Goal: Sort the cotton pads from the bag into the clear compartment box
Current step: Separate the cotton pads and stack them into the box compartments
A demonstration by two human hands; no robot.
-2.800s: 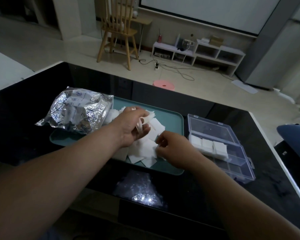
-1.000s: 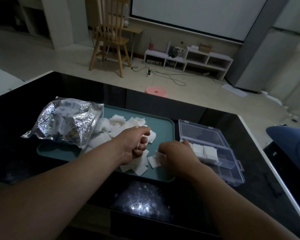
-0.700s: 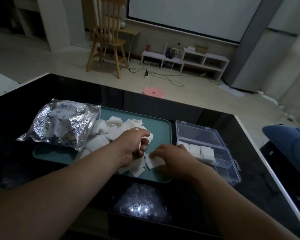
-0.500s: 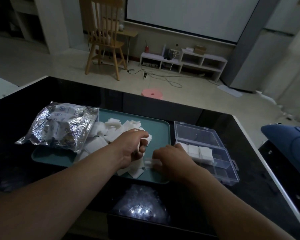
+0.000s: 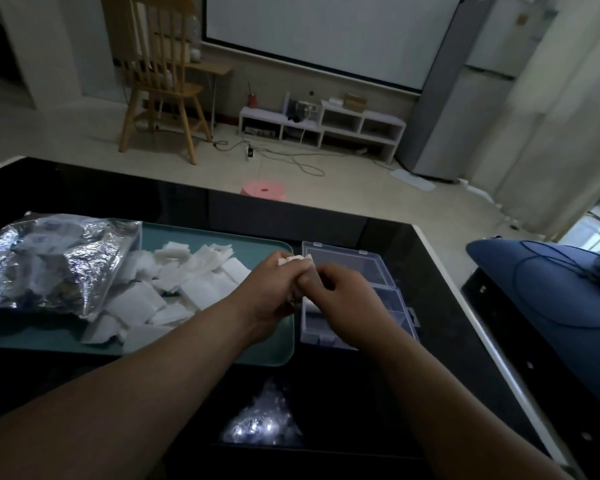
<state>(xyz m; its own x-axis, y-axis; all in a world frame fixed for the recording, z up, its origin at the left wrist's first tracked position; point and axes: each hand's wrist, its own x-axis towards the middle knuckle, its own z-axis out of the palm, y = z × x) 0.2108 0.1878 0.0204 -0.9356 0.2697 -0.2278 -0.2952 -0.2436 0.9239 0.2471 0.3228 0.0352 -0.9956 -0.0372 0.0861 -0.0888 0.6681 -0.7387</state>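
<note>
A silver foil bag (image 5: pixel 56 261) lies on the left of a teal tray (image 5: pixel 267 351), and loose white cotton pads (image 5: pixel 174 289) spill from it across the tray. A clear compartment box (image 5: pixel 364 271) stands open just right of the tray. My left hand (image 5: pixel 274 292) is closed around a small stack of cotton pads (image 5: pixel 293 263) at the box's left edge. My right hand (image 5: pixel 340 299) meets it above the box, fingertips pinching the same stack. The hands hide the box's near compartments.
The black glossy table (image 5: pixel 326 410) ends in a white edge on the right. A blue cushion (image 5: pixel 551 306) with a thin cable lies beyond that edge. A bright light reflection (image 5: pixel 260 424) shows on the table near me.
Both hands rose from the pile on the tray and moved right to the box's left edge, carrying a stack of pads. The view shifted right as well.
</note>
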